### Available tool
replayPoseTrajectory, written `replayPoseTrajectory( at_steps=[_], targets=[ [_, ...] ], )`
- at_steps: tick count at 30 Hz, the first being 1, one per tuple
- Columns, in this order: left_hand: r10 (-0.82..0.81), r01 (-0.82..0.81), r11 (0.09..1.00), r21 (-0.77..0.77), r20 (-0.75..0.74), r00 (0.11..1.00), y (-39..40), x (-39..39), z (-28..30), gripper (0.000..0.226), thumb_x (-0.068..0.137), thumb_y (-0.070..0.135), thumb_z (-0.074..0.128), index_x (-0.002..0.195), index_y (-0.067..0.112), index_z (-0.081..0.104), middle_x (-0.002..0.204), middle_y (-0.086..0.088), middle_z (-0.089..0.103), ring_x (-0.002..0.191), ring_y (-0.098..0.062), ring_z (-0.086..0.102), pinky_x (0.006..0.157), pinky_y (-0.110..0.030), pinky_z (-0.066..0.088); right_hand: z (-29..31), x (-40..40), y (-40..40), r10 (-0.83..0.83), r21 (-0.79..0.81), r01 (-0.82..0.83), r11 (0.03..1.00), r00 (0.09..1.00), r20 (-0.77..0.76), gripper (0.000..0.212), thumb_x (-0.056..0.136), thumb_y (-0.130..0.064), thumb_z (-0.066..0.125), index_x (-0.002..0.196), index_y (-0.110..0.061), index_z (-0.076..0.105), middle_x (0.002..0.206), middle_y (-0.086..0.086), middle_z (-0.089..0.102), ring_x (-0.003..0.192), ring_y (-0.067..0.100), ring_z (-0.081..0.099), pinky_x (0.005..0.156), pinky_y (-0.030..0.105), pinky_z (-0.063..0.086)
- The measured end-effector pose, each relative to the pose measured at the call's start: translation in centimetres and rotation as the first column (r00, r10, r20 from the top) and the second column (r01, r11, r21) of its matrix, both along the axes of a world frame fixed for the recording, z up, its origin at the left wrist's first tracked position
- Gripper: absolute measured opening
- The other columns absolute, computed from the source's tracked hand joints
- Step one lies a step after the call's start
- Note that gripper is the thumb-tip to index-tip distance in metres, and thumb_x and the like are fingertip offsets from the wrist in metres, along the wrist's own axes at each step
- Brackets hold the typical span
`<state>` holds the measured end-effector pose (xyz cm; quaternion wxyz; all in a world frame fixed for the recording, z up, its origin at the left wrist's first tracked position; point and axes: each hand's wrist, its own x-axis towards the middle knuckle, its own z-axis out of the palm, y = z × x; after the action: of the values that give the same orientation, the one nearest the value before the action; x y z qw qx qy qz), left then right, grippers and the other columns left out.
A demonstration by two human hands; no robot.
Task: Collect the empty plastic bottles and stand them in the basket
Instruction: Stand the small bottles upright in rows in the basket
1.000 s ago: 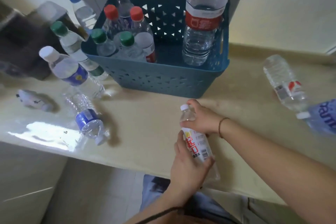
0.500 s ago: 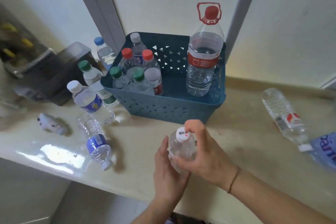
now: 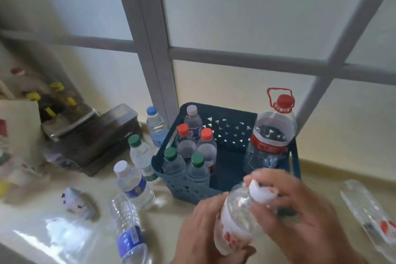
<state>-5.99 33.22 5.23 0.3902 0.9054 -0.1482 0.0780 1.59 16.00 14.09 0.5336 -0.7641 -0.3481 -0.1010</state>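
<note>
I hold a clear white-capped bottle (image 3: 240, 216) with a white and red label, tilted, just in front of the blue basket (image 3: 188, 191). My left hand (image 3: 199, 236) grips its lower body. My right hand (image 3: 297, 210) curls round its neck and cap. Inside the basket stand several small bottles with red, green and white caps (image 3: 192, 156) and one large red-capped jug (image 3: 270, 141). Three bottles stand left of the basket, the nearest white-capped with a blue label (image 3: 132, 184). One blue-labelled bottle (image 3: 128, 231) lies on the counter.
Another clear bottle (image 3: 368, 214) lies on the counter at the right. A small white toy figure (image 3: 78, 202) lies at the left. A dark box (image 3: 96, 139) and clutter fill the back left. Behind the basket is a frosted window with grey frame.
The bottle in my hands has come up and moved toward the basket. My head has lifted, so more window shows.
</note>
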Motion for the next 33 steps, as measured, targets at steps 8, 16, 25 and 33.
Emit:
replayPoseTrajectory(
  at_steps=[8, 16, 25, 33],
  targets=[
    [-0.196, 0.197, 0.98, -0.011, 0.048, 0.979, 9.1, 14.7, 10.3, 0.061, 0.095, 0.063, 0.038, 0.141, 0.024, 0.048, 0.137, 0.007, 0.058, 0.125, -0.009, 0.053, 0.103, -0.039, 0.045, 6.9, 7.7, 3.9, -0.115, 0.013, 0.115, 0.993, 0.975, 0.188, 0.028, 0.088, -0.03, 0.063, 0.115, -0.029, 0.061, 0.113, -0.017, 0.065, 0.098, 0.007, 0.07, 0.067, 0.02, 0.062],
    [-0.216, 0.295, 0.574, 0.763, -0.206, 0.954, 11.5, 23.4, 4.4, 0.051, 0.083, 0.058, 0.056, 0.126, 0.033, 0.05, 0.105, 0.011, 0.069, 0.095, -0.018, 0.062, 0.1, -0.043, 0.041, -4.0, 13.3, 7.0, -0.25, -0.385, 0.249, 0.888, 0.967, 0.049, 0.026, 0.087, -0.026, 0.067, 0.112, -0.028, 0.059, 0.105, -0.014, 0.06, 0.085, 0.009, 0.063, 0.072, 0.036, 0.06],
    [-0.3, 0.405, 0.531, 0.745, -0.282, 0.911, 11.9, 25.0, 3.4, 0.033, 0.087, 0.037, 0.068, 0.114, 0.03, 0.05, 0.087, 0.01, 0.066, 0.079, -0.02, 0.06, 0.099, -0.039, 0.039, -8.3, 14.2, 8.0, -0.271, -0.507, 0.197, 0.839, 0.96, -0.074, 0.026, 0.088, -0.023, 0.068, 0.11, -0.029, 0.055, 0.106, -0.014, 0.053, 0.088, 0.012, 0.059, 0.077, 0.036, 0.055],
    [-0.263, 0.455, 0.614, 0.645, -0.376, 0.889, 11.5, 24.4, 3.8, 0.065, 0.087, 0.034, 0.069, 0.144, 0.028, 0.037, 0.104, 0.004, 0.061, 0.092, -0.02, 0.059, 0.079, -0.034, 0.05, -8.9, 13.7, 8.3, -0.283, -0.632, 0.187, 0.752, 0.958, -0.053, 0.038, 0.091, -0.033, 0.063, 0.125, -0.028, 0.047, 0.124, -0.007, 0.049, 0.097, 0.018, 0.062, 0.072, 0.031, 0.055]
  ],
)
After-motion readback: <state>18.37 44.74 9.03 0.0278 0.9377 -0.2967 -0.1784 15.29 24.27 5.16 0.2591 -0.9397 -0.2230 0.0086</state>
